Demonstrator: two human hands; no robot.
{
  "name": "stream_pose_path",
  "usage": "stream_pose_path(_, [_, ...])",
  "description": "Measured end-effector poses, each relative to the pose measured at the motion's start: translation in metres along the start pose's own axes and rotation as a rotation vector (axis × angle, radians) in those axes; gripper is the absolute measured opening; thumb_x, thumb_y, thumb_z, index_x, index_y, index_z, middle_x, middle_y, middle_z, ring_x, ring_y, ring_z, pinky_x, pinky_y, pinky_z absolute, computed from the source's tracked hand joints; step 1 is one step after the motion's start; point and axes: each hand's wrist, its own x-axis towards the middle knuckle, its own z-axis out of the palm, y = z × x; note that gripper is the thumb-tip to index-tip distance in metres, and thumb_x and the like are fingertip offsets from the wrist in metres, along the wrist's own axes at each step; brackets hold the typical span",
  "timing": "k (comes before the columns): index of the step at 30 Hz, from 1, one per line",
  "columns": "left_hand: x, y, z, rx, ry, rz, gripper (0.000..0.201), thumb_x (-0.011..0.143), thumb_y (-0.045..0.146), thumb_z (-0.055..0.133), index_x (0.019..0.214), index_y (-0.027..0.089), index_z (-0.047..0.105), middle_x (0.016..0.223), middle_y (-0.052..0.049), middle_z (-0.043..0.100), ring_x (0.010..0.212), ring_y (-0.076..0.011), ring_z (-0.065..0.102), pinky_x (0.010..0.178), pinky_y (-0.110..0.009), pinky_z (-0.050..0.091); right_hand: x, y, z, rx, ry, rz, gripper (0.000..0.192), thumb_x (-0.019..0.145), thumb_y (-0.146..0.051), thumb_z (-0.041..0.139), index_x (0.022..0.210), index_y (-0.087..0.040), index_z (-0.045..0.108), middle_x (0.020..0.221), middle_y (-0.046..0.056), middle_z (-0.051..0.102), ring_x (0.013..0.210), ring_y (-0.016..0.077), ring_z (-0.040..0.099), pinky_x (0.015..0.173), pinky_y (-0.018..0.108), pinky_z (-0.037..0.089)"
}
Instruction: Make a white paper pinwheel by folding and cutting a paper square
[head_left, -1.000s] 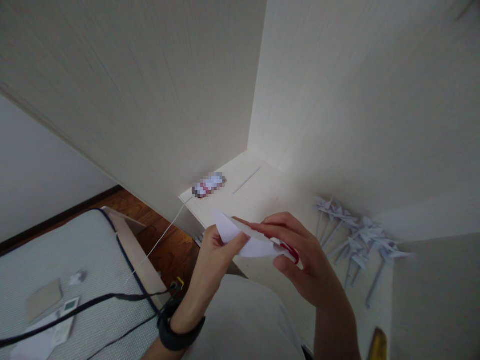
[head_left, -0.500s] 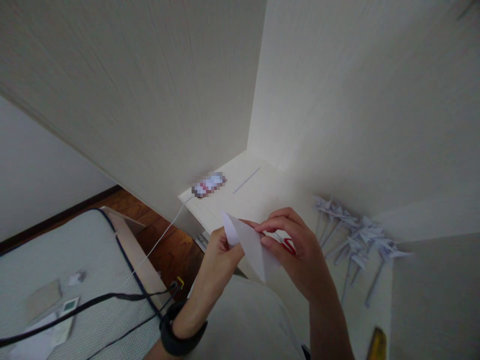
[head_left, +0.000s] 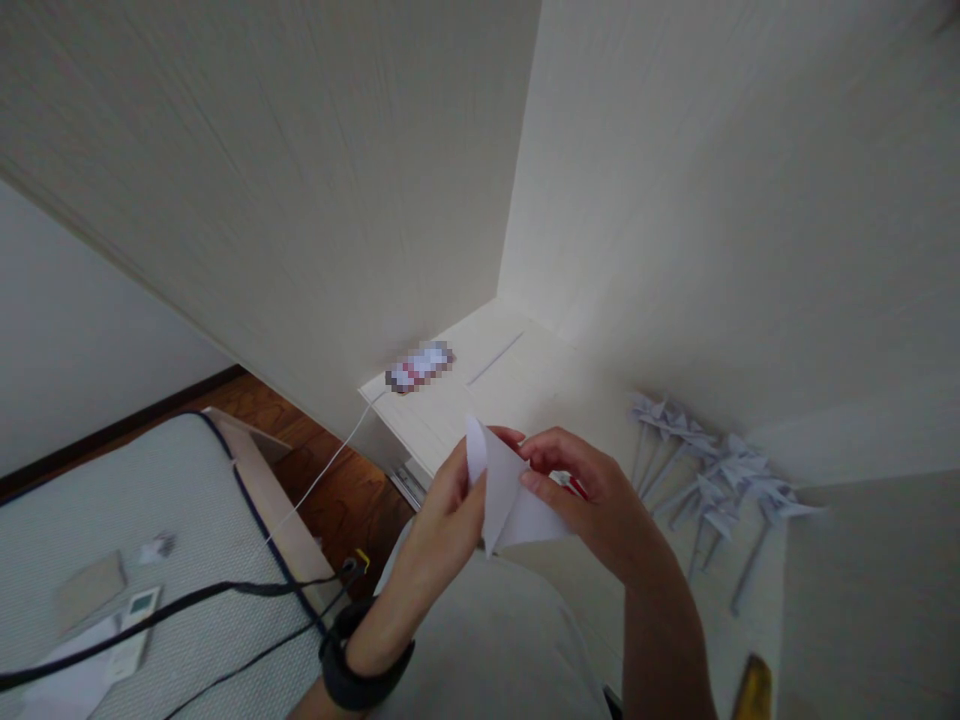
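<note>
Between my two hands is a folded sheet of white paper (head_left: 517, 515), its flaps bent and one edge curling up. My left hand (head_left: 450, 505) grips the paper's left side, thumb on the near face and fingers behind. At the upper right edge my right hand (head_left: 592, 490) pinches it between thumb and fingertips. Partly hidden behind that hand are red-handled scissors (head_left: 576, 484) on the white desktop. To the right lie several white paper pinwheels (head_left: 739, 470) on sticks. A single thin white stick (head_left: 496, 358) rests further back.
A phone-like device with a blurred screen (head_left: 420, 367) lies at the desktop's left edge, a white cable running from it. On the left is a mattress (head_left: 202, 520) with papers, a small white device (head_left: 139, 625) and black cables. Wall panels enclose the desktop behind and at right.
The paper has turned between my hands and now shows a wider folded face. My left hand has shifted slightly right, while my right hand has pinched higher along the edge.
</note>
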Motion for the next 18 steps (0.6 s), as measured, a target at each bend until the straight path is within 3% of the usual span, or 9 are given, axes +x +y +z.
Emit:
stream_pose_path(3, [0.0, -0.006, -0.005, 0.058, 0.01, -0.047, 0.035, 0.092, 0.05, 0.051, 0.104, 0.023, 0.069, 0.108, -0.005, 0.071, 0.101, -0.0219, 0.062, 0.09, -0.03, 0.048, 0.001, 0.003, -0.002, -0.022, -0.004, 0.023, 0.004, 0.082, -0.023, 0.062, 0.084, -0.02, 0.065, 0.084, 0.001, 0.068, 0.079, 0.0163, 0.061, 0.072, 0.029, 0.046])
stream_pose_path(6, [0.002, -0.01, -0.01, -0.023, -0.085, -0.092, 0.054, 0.093, 0.063, 0.037, 0.114, 0.023, 0.066, 0.112, -0.008, 0.07, 0.103, -0.0245, 0.063, 0.089, -0.034, 0.05, 0.003, 0.007, -0.004, -0.019, 0.016, 0.034, 0.004, 0.081, -0.023, 0.062, 0.082, -0.02, 0.064, 0.078, 0.0, 0.066, 0.074, 0.0153, 0.06, 0.067, 0.027, 0.046])
stream_pose_path(9, [0.004, -0.006, -0.013, -0.053, -0.106, -0.114, 0.043, 0.089, 0.057, 0.054, 0.109, 0.022, 0.069, 0.105, -0.007, 0.072, 0.097, -0.0223, 0.065, 0.082, -0.031, 0.051, 0.004, 0.01, -0.006, 0.0, 0.051, 0.057, 0.003, 0.081, -0.024, 0.061, 0.082, -0.021, 0.063, 0.073, -0.001, 0.063, 0.071, 0.0147, 0.06, 0.061, 0.025, 0.045])
stream_pose_path(12, [0.005, 0.001, -0.015, -0.05, -0.128, -0.166, 0.024, 0.077, 0.04, 0.075, 0.089, 0.019, 0.073, 0.082, -0.002, 0.073, 0.076, -0.0161, 0.064, 0.068, -0.023, 0.05, 0.005, 0.011, -0.008, 0.007, 0.086, 0.082, 0.005, 0.083, -0.025, 0.06, 0.084, -0.021, 0.063, 0.072, -0.001, 0.062, 0.065, 0.0134, 0.058, 0.051, 0.022, 0.042])
stream_pose_path(18, [0.008, 0.002, -0.018, -0.04, -0.124, -0.22, 0.016, 0.068, 0.027, 0.079, 0.069, 0.015, 0.069, 0.065, 0.001, 0.067, 0.061, -0.0097, 0.059, 0.06, -0.019, 0.047, 0.004, 0.013, -0.011, 0.002, 0.109, 0.075, 0.006, 0.084, -0.026, 0.059, 0.083, -0.021, 0.062, 0.072, 0.0, 0.062, 0.056, 0.0111, 0.054, 0.042, 0.02, 0.037])
